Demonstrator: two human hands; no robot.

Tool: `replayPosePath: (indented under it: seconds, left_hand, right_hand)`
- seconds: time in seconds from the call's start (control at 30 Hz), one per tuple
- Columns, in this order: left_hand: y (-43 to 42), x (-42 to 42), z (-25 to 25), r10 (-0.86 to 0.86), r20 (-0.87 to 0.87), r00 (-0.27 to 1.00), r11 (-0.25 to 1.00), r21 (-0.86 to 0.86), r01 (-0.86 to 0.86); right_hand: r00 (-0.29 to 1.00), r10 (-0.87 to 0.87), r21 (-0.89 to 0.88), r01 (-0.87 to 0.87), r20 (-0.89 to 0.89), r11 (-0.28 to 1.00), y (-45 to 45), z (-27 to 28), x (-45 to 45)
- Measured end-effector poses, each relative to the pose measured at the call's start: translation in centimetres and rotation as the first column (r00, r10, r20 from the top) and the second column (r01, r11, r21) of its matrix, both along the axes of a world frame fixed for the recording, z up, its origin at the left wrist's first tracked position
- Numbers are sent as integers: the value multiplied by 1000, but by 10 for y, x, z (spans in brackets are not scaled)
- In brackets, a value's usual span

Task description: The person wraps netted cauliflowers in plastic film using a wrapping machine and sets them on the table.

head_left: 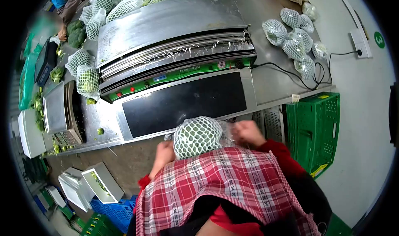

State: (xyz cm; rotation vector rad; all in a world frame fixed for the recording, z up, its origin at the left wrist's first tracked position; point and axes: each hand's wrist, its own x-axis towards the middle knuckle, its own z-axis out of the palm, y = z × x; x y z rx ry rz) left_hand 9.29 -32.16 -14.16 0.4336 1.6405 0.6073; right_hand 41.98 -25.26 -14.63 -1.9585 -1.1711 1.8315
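A green vegetable in a white foam net [197, 137] is held up close to the checked apron, in front of the bench edge. Clear film shows around it, bunched on its right side. My right hand [247, 133] is closed on that film. My left hand [165, 152] is closed at the left side of the netted vegetable, beside some film; its fingertips are partly hidden. Just beyond is the black plate [187, 103] of the wrapping machine [170, 24].
Netted vegetables lie behind the machine, to its left [88, 79] and at the right [294, 45]. A scale [56, 107] stands left. A black cable [286, 72] crosses the bench. Green crates [309, 132] stand right; white boxes [104, 182] lower left. A person's hand [62, 32] shows upper left.
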Motion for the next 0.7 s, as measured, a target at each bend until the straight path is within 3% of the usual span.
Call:
replayPosePath:
  seconds: [0.03,0.07,0.17,0.23,0.27,0.3,0.33,0.37,0.4,0.5,0.53,0.6,0.67,0.7]
  left_hand:
    - [11,13,-12,-124,28,992,981,155,118]
    - [20,30,-23,-191,63,980,941,296,164]
    - [14,64,-43,-190,106,976,838,536,105]
    - [29,68,-14,-85,-178,980,641,744,190]
    - [50,64,18,43,-323,946,476,839,265]
    - [72,59,59,47,-374,926,311,887,342]
    - [94,47,97,-86,-409,908,125,900,417]
    - [106,26,104,-397,-372,839,-9,916,401]
    - [113,12,110,-663,-342,666,-132,929,346]
    - [91,3,169,-825,-73,561,269,822,502]
    - [87,8,164,-785,-80,614,279,839,467]
    - [87,6,135,-686,26,727,563,651,509]
    - [104,28,122,-503,-16,864,718,549,428]
    - [119,39,118,-494,-54,868,737,504,451]
  right_hand:
    - [885,443,374,-464,145,803,-13,-54,-2]
    - [918,383,314,-396,106,863,-12,-49,-41]
    - [891,446,477,-356,-86,804,7,-33,-103]
    - [831,476,532,-274,-287,801,24,8,-117]
    - [788,490,547,-240,-372,802,29,28,-120]
    - [744,499,555,-210,-444,805,33,44,-119]
    - [697,509,553,-192,-505,811,35,58,-119]
    - [659,505,539,-175,-558,824,35,67,-115]
    - [623,497,517,-168,-604,840,35,74,-109]
    - [569,388,388,-128,-724,913,31,79,-83]
    - [569,321,337,-80,-757,938,30,78,-72]
    - [537,133,222,104,-833,969,25,74,-55]
    - [446,-8,163,343,-895,925,31,70,-49]
    - [441,-73,158,465,-894,871,35,64,-47]
